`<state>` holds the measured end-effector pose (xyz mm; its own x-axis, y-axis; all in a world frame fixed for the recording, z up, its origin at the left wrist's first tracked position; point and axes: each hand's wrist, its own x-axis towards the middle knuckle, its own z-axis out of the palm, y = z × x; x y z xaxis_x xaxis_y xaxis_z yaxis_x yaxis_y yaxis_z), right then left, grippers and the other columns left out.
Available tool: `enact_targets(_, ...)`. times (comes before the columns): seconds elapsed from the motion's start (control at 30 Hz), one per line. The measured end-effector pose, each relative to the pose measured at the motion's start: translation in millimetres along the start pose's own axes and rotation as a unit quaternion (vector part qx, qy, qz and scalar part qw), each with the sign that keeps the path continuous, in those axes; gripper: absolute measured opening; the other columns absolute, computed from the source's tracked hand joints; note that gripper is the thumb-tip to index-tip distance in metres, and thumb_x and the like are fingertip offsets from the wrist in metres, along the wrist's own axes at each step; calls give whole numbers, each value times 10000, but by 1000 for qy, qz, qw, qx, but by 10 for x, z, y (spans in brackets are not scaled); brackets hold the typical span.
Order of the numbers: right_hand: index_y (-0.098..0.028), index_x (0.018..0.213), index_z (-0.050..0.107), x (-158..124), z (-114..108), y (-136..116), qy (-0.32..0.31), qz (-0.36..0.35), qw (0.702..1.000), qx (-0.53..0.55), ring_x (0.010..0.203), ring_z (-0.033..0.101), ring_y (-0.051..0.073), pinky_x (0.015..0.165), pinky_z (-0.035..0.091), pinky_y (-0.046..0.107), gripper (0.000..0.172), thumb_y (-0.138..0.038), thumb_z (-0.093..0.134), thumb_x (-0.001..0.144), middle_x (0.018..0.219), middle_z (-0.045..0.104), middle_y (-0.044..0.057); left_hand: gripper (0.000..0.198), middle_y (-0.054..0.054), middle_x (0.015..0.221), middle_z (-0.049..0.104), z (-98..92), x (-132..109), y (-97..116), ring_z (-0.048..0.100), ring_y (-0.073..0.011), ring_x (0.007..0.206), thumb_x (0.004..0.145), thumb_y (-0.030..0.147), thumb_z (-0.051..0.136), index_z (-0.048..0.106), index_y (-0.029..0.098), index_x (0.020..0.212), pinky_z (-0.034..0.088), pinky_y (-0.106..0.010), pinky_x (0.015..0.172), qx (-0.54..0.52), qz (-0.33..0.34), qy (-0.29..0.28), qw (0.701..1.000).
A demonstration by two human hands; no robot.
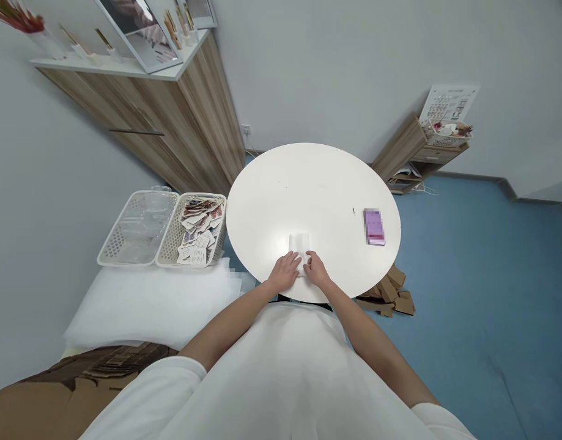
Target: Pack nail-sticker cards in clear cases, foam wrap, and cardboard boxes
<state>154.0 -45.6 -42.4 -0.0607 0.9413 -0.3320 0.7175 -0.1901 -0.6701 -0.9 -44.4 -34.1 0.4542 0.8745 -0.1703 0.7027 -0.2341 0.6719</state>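
Note:
A small white rectangular packet lies flat near the front edge of the round white table. It may be folded foam sheet, but its contents cannot be made out. My left hand rests on its left side, fingers stretched out and pressing down. At the packet's right edge, my right hand has its thumb and fingers curled together, pinching the border. Both hands partly cover the packet's lower half.
A phone-like purple item lies on the table's right. To the left stand a basket of small printed packets and a basket of clear plastic pieces, beside stacked white sheets. Flattened cardboard is under the table's right side.

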Motion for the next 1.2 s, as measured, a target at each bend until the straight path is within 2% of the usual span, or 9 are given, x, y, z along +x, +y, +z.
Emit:
enact_targets(0.1,-189,1284,277,-118,-91,-16,-11,-128,985,-118,1216,306,246,933,324,394,627,-193,512,703,1345,294,126,439,-29,1337,372,20,3,-22,214,-236,1288,725,182,529,465,276,1149,182,-398,1044,-14,14,27,999)
enact_targets(0.17,-203,1313,238,-149,-115,-17,-52,-185,964,-186,1290,168,272,986,257,429,736,-198,585,664,1416,180,109,449,-35,1331,378,23,19,-45,227,-249,1282,700,185,555,476,276,1132,177,-403,1042,-15,18,34,999)
enact_targets(0.3,-155,1336,174,-76,-59,23,-98,-160,955,-230,1306,143,273,992,277,423,862,-185,652,620,1420,171,136,472,-42,1319,387,4,71,-74,261,-251,1264,683,193,560,462,269,1138,201,-403,1030,-10,17,16,1000)
enact_targets(0.53,-134,1267,286,43,56,-25,-71,-173,950,-249,1266,251,255,980,318,380,653,-134,567,677,1329,337,150,467,-70,1282,418,-32,110,-83,305,-242,1230,664,189,564,455,225,1117,239,-384,1015,-23,15,5,1000)
enact_targets(0.63,-95,1208,347,-45,43,-67,-69,-173,946,-267,1165,375,287,914,368,380,607,-143,565,644,1229,415,183,406,-68,1183,497,-17,96,-57,381,-243,1170,634,200,592,506,229,1030,298,-367,977,-65,7,8,998)
enact_targets(0.8,-121,1143,411,-268,-121,1,-131,-137,945,-267,856,547,231,695,422,321,484,-269,510,693,1026,533,121,317,-48,940,605,31,1,35,516,-247,993,569,356,672,580,236,847,389,-342,870,-177,-37,-6,983)
enact_targets(0.93,-159,1112,457,-243,-332,43,-173,-148,941,-249,861,543,220,721,387,306,430,-359,484,731,1000,575,90,518,-51,1063,566,43,-64,63,489,-245,1054,496,411,725,576,242,963,384,-315,883,-214,14,7,977)
enact_targets(1.03,-175,1009,529,-93,-455,15,-189,-141,943,-237,873,532,222,724,374,304,313,-336,456,751,953,590,80,539,-70,1181,485,49,-62,46,458,-224,1094,573,372,685,529,224,1068,368,-306,913,-219,8,40,975)
enact_targets(1.2,-192,776,569,179,-580,-11,-235,-141,947,-166,809,512,200,668,372,281,134,-275,479,722,864,576,57,279,-57,996,566,75,35,37,516,-192,948,743,290,516,554,222,1010,397,-318,857,-212,-35,61,975)
